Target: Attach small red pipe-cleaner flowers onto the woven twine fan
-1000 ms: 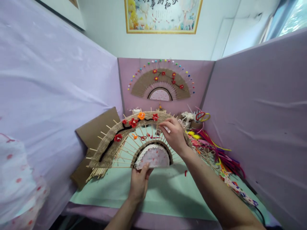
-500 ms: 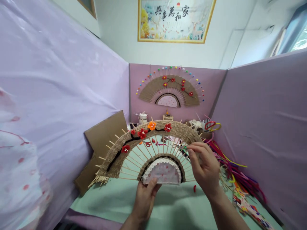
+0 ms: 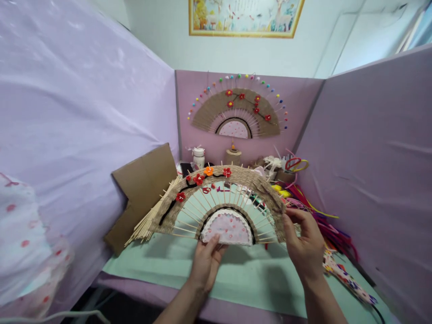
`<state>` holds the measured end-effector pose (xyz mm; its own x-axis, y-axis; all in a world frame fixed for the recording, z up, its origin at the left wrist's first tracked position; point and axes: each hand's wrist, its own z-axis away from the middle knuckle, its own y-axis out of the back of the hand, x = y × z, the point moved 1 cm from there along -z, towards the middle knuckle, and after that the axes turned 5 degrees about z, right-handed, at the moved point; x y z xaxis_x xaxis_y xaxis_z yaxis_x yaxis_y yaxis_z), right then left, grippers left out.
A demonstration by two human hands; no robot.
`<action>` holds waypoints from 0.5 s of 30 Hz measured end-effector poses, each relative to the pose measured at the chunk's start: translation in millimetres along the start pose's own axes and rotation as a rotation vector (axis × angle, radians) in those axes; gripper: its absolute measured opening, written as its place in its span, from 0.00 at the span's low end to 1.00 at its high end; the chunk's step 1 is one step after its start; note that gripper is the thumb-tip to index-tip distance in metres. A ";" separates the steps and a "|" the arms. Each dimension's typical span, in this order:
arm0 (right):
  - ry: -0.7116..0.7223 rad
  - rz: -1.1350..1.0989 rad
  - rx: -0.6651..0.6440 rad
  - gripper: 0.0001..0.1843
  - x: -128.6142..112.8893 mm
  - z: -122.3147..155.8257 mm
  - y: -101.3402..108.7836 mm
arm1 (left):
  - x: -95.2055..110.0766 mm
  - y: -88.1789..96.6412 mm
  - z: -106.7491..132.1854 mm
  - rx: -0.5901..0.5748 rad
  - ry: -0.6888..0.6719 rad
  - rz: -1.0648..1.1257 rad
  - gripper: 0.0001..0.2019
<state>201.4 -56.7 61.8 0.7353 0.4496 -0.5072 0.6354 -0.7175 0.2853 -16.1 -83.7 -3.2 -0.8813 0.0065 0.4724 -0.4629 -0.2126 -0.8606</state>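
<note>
A handmade fan (image 3: 256,180) of thin sticks woven with brown twine is held up over the table. Along its left arc runs a dark stem with several red flowers (image 3: 198,179) and an orange flower (image 3: 208,171). A half-round dotted panel (image 3: 231,227) with a white scalloped edge forms its base. My left hand (image 3: 204,265) grips that base from below, thumb in front. At the fan's right end, my right hand (image 3: 303,238) pinches the outer edge of the twine band between thumb and fingers.
A similar fan (image 3: 219,101) hangs on the back panel. Cardboard (image 3: 145,189) and a bundle of sticks (image 3: 143,227) lie left. Behind stand a white bottle (image 3: 199,158) and a twine spool (image 3: 233,157). Coloured pipe cleaners (image 3: 332,229) and a patterned glue gun (image 3: 349,276) lie right.
My right hand has moved outward and down from the band's upper right to the fan's right end. The fan has tilted slightly, and the view has dipped.
</note>
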 end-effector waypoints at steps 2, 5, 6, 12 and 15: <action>-0.001 -0.006 -0.021 0.06 -3.8 4.4 -3.0 | -2.7 1.4 3.5 0.001 0.015 0.000 0.25; 0.049 -0.031 -0.094 0.04 -8.5 11.7 -10.3 | -5.3 2.6 11.2 0.034 0.056 -0.010 0.22; 0.070 -0.044 -0.126 0.03 -9.3 14.2 -13.0 | -5.5 2.4 14.1 0.056 0.068 -0.012 0.21; 0.085 -0.077 -0.250 0.04 -8.6 25.1 -20.3 | 1.0 -2.5 26.6 0.242 0.093 -0.042 0.13; 0.075 -0.080 -0.270 0.04 -7.5 26.1 -16.7 | 4.5 -1.1 27.2 0.286 0.127 -0.066 0.12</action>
<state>179.1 -62.0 39.6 0.6896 0.5443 -0.4776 0.7241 -0.5156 0.4580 -17.0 -110.1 5.0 -0.8635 0.1476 0.4822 -0.4897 -0.4736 -0.7320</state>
